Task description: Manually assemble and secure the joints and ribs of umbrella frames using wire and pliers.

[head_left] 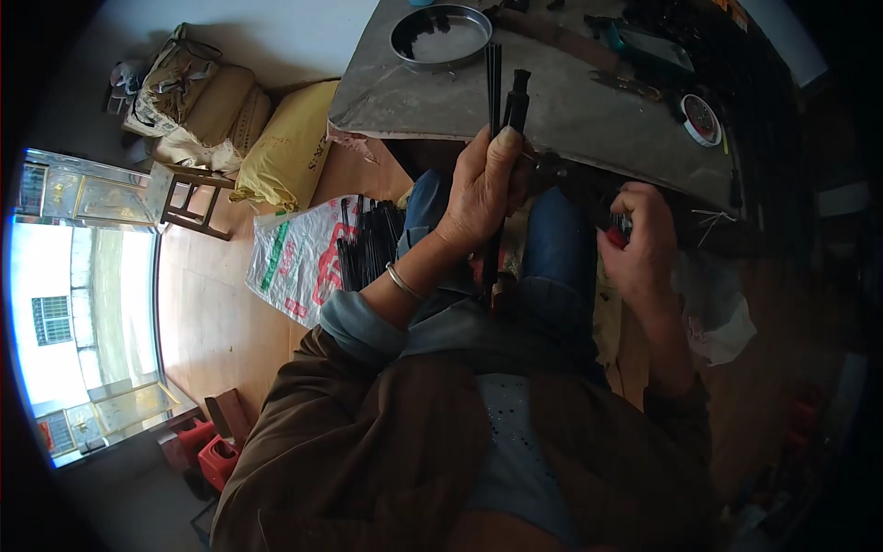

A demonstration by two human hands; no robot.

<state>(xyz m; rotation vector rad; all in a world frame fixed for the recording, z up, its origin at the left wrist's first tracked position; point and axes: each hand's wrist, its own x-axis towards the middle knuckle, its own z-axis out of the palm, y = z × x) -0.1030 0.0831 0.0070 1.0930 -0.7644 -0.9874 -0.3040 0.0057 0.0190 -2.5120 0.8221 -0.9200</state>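
Note:
My left hand [483,184] is closed around what looks like a black umbrella frame [494,87]. Its thin dark rods stand up above my fist, beside a thicker black tube [518,97] with a notched top. Below the fist a dark shaft runs down between my knees. My right hand [639,241] is wrapped around the red handles [616,237] of a pair of pliers. The metal head of the pliers [549,171] is close to the thumb side of my left fist; whether it touches the frame is hard to make out.
A grey worktable [570,115] stands ahead, bearing a round metal tray [441,39], a teal box [651,48] and a small round tin [701,120]. Many black rods [368,244] lie on a white printed sack [299,253] left of my knees. Behind are a yellow sack [290,143] and a wooden stool [191,195].

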